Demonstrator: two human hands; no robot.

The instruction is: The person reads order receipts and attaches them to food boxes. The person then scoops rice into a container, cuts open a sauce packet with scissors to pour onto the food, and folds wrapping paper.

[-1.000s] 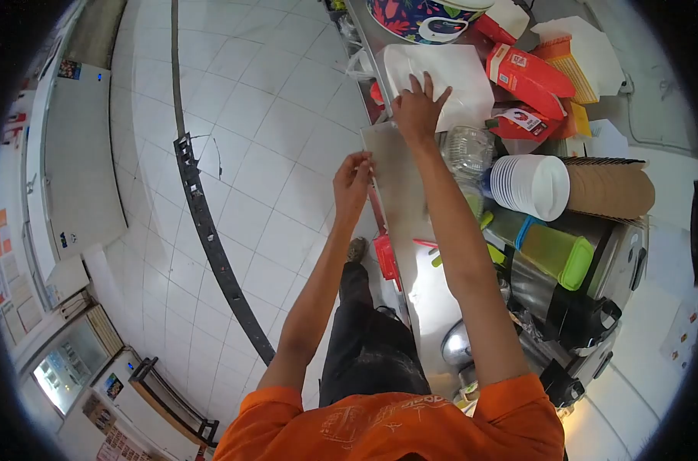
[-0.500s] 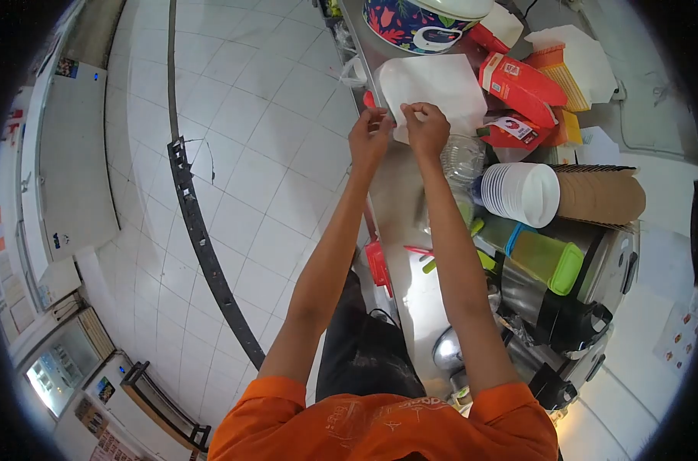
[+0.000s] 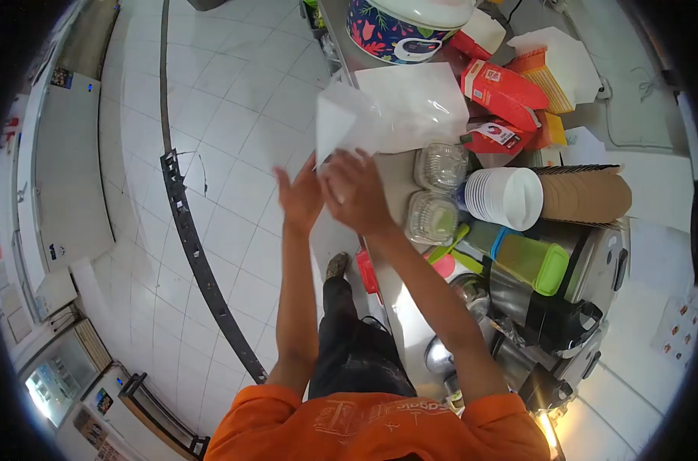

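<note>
A thin white sheet point(image 3: 340, 119), perhaps paper or plastic, stands lifted at the counter's left edge, partly folded over. My right hand point(image 3: 358, 194) pinches its lower edge; the fingertips are a little blurred. Close beside it is my left hand point(image 3: 300, 201), thumb spread away from the fingers. Its fingertips are near the sheet's lower left corner, and I cannot tell whether they touch it. Behind the lifted sheet, a glossy white stack of sheets or bags point(image 3: 430, 104) lies flat on the counter.
A floral-patterned pot point(image 3: 395, 31) stands at the back. To the right are red cartons point(image 3: 503, 91), clear plastic containers point(image 3: 441, 167), white cups point(image 3: 510, 196), brown cup holders point(image 3: 587, 196) and a green-lidded box point(image 3: 537, 261). Tiled floor point(image 3: 234, 154) lies left of the counter point(image 3: 399, 180).
Both hands have moved left and towards me, off the stack. A white sheet has come up from the stack with them. My left thumb has spread apart. The view has shifted slightly.
</note>
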